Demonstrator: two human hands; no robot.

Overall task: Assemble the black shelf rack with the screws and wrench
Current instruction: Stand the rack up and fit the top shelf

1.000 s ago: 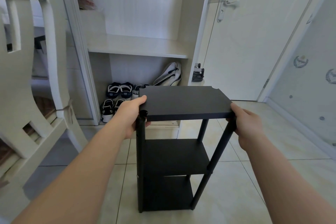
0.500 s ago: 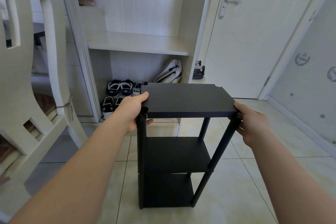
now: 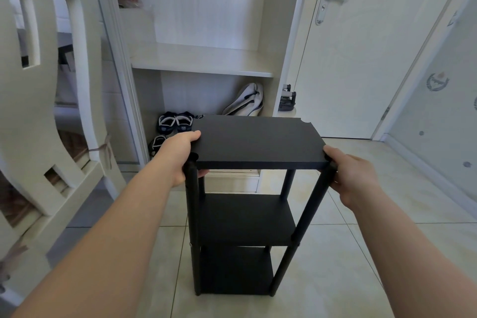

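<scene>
The black shelf rack (image 3: 254, 214) stands upright on the tiled floor with three boards and four round posts. Its top board (image 3: 258, 142) lies level on the posts. My left hand (image 3: 178, 155) grips the board's near left corner, thumb on top and fingers curled underneath beside the post. My right hand (image 3: 351, 175) holds the near right corner, thumb at the board's edge and fingers wrapped round the top of the right front post. No screws or wrench are in view.
A white chair (image 3: 46, 111) stands close on the left. Behind the rack is an open white cabinet (image 3: 201, 59) with shoes (image 3: 175, 121) and a bag (image 3: 245, 103) at its bottom. A white door (image 3: 361, 46) is at the right, then a wall.
The view has shifted slightly and the rack sits a little closer to the cabinet. Both hands keep the same hold on the top board's near corners.
</scene>
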